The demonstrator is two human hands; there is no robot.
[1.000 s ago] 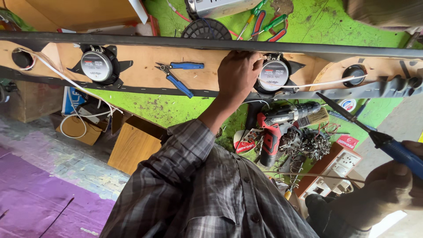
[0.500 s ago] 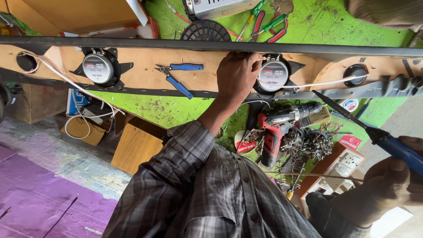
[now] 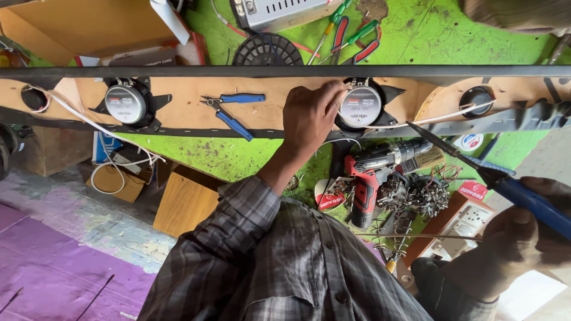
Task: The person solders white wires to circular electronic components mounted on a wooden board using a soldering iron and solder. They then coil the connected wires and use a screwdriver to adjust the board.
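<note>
The round speaker [image 3: 360, 107] sat magnet-up in its cutout in the long wooden panel [image 3: 178, 110], which lay across the green table [image 3: 196, 154]. The left hand [image 3: 312, 116] pressed beside it, fingers curled, seemingly pinching a wire, likely to steady it. The right hand [image 3: 523, 235] was closed around a blue-handled soldering iron [image 3: 470, 163], tip angled toward the speaker.

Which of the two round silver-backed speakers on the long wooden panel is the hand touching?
The speaker right of the blue-handled pliers: the left hand rests against its edge. The other speaker, further left, has no hand near it.
</note>
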